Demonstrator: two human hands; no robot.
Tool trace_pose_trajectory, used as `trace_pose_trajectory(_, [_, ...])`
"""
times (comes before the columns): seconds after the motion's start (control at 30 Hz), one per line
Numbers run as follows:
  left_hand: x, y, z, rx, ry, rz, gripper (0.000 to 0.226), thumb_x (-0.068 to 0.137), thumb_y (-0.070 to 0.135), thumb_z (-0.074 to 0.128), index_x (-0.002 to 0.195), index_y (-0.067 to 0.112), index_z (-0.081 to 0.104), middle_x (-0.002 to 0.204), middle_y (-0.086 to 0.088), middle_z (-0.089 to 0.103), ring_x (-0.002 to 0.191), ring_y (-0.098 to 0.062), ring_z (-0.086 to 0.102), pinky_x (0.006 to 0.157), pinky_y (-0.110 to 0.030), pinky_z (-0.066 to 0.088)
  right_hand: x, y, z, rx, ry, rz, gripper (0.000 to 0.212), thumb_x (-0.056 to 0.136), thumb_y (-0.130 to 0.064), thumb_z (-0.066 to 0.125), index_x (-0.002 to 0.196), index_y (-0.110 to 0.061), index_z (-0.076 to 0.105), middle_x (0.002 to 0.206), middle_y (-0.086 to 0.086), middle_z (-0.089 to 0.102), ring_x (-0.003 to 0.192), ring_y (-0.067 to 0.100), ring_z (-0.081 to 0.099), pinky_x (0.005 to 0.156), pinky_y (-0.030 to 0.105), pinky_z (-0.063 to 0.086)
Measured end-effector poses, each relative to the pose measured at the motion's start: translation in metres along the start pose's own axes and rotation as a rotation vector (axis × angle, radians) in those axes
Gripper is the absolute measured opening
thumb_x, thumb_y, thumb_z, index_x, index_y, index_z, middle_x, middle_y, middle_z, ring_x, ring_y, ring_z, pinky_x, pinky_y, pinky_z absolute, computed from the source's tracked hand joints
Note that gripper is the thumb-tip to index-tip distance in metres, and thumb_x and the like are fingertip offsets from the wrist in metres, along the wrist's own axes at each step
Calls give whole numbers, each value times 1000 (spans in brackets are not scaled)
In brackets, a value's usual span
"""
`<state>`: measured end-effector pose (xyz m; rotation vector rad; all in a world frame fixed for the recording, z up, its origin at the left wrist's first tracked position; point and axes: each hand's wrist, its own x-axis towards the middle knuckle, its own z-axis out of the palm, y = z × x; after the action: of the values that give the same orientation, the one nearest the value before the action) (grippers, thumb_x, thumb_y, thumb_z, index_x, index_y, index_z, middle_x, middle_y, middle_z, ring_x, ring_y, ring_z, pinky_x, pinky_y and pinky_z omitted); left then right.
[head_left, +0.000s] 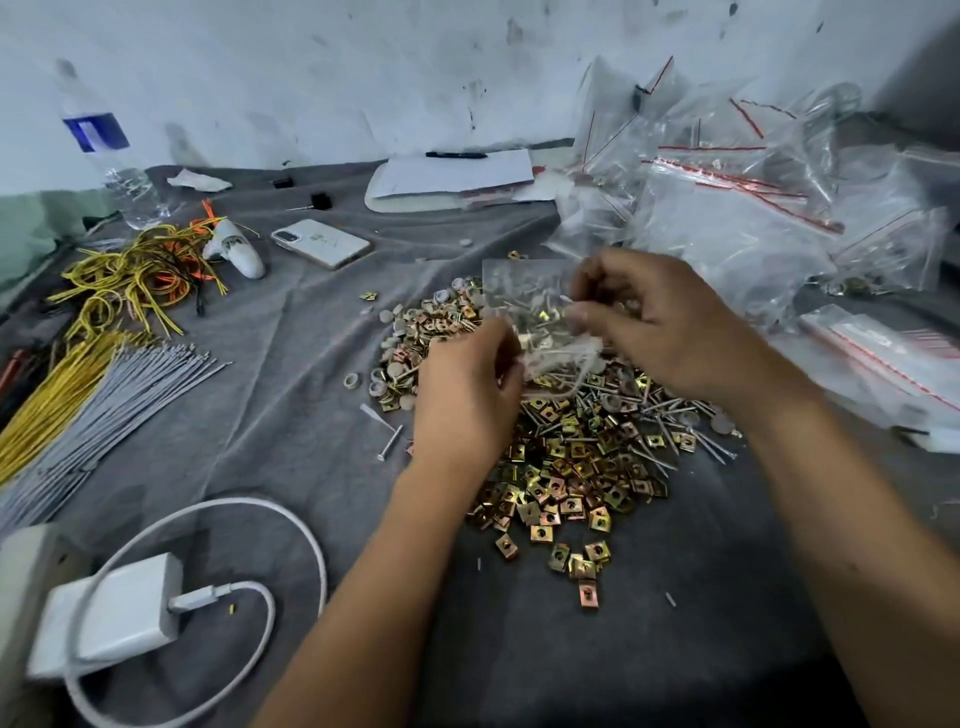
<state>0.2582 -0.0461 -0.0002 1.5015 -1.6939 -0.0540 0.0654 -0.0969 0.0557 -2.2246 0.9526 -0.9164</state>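
Your left hand (467, 387) and right hand (670, 325) pinch the small clear bag (514, 286), seemingly mid-filling. Next, hold its mouth open over the hardware pile (571, 467) just below.

Well beyond the left hand (467, 395) and the right hand (670, 332) rises a white wall (363, 67), smudged with dark grey scuffs and spots. At its foot begins a creased grey cloth (291, 415), which spreads under and around both hands. Far to the left of the left hand, a pale green surface (36, 228) shows past the cloth's edge. Up and to the right of the right hand stands a dark grey panel (930, 57). The light is soft and even, with only faint shadows.
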Motion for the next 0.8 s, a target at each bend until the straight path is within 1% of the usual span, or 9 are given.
trace_pose_trajectory(0.07, [-1,-4,2,-97,-10,-80,12,86,7,80,92,9,70,80,2,72,72,-14,68,70,-37,60,2,-5,15,-7,9,-92,4,100,-16,65,102,-16,61,88,-10,72,89,4,71,77,17,54])
trace_pose_trajectory(0.13, [-1,-7,2,-182,22,-154,14,85,10,83,90,13,70,76,6,70,70,-8,67,68,-32,58,1,-1,26,-57,-19,-110,6,100,-13,64,102,-14,60,89,-9,74,87,2,71,76,15,52])
trace_pose_trajectory(0.2, [0,-9,2,-251,63,-212,14,85,9,82,89,14,70,76,7,70,69,-6,66,66,-28,57,-2,5,33,-136,-33,-125,6,98,-13,67,102,-15,64,90,-9,74,83,0,71,77,15,52])
trace_pose_trajectory(0.27, [1,-9,2,-327,93,-250,14,85,6,81,88,14,70,77,4,70,69,-8,67,67,-30,58,-5,12,37,-281,-8,-164,9,94,-18,73,103,-16,73,93,-5,76,83,6,70,80,27,57])
trace_pose_trajectory(0.33, [1,-6,2,-395,115,-262,15,85,5,80,87,16,69,78,2,71,71,-12,69,68,-31,60,-6,16,39,-376,46,-164,13,91,-21,76,103,-16,79,97,-1,77,84,14,70,82,39,57])
trace_pose_trajectory(0.4, [1,-3,3,-436,131,-254,19,86,5,80,86,19,68,79,3,72,72,-13,70,69,-30,60,-5,17,40,-395,103,-124,15,88,-17,79,103,-16,80,98,1,78,85,18,71,82,42,57])
trace_pose_trajectory(0.57, [2,-1,1,-489,201,-254,27,84,2,78,81,24,64,77,3,71,67,-9,68,64,-22,56,-3,13,51,-226,207,-13,27,79,-12,87,100,-18,73,89,-4,75,76,4,70,73,33,62])
trace_pose_trajectory(0.7, [3,-2,-2,-558,242,-319,25,83,-3,75,80,19,64,75,-1,71,64,-8,66,62,-23,56,3,8,55,-159,244,-26,26,79,-10,88,96,-16,70,86,-6,73,74,2,71,69,27,61])
trace_pose_trajectory(0.8, [5,-7,-8,-618,265,-364,21,83,-3,76,82,16,66,72,-1,70,61,-13,63,58,-25,55,12,1,55,-184,289,-122,17,82,-12,85,92,-13,72,82,-9,69,73,-5,66,66,10,53])
